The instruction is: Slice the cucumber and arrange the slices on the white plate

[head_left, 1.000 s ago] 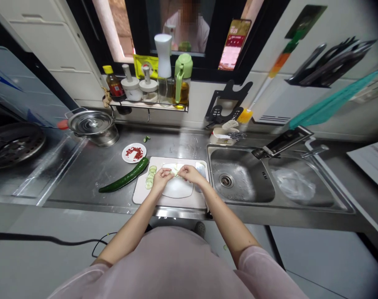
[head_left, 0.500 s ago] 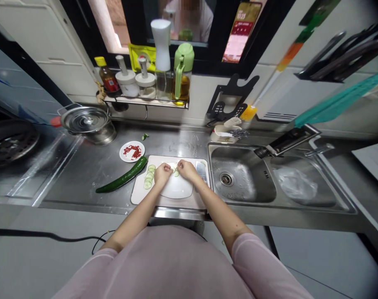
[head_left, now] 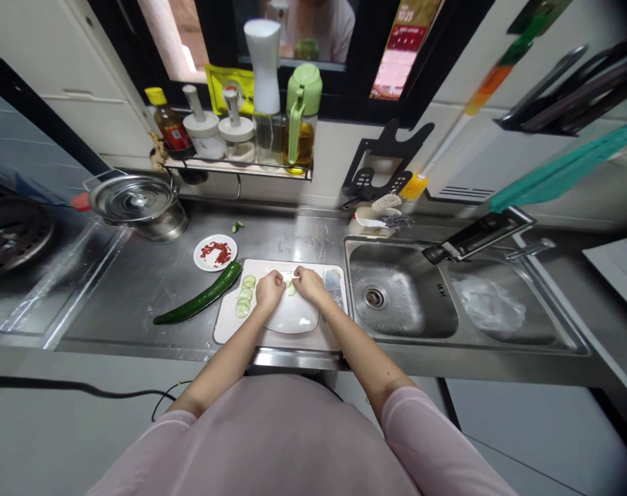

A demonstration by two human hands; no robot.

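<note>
A white cutting board (head_left: 231, 327) lies on the steel counter, and a white plate (head_left: 293, 318) sits on it. My left hand (head_left: 269, 289) and my right hand (head_left: 307, 282) are close together over the plate's far rim, fingers curled, pinching pale cucumber slices (head_left: 291, 288) between them. A row of cut cucumber slices (head_left: 244, 296) lies on the board left of my left hand. A whole dark green cucumber (head_left: 200, 297) rests partly on the board's left edge. A knife blade (head_left: 333, 284) lies on the board to the right of my right hand.
A small dish of chopped red chili (head_left: 215, 252) stands behind the cucumber. A lidded steel pot (head_left: 132, 204) is at far left, a condiment rack (head_left: 241, 134) on the back wall, a double sink (head_left: 401, 300) to the right. A person stands behind the window (head_left: 321, 24).
My hands stay together over the plate and have barely moved. The view has shifted slightly, so the counter sits a little lower and left in the picture.
</note>
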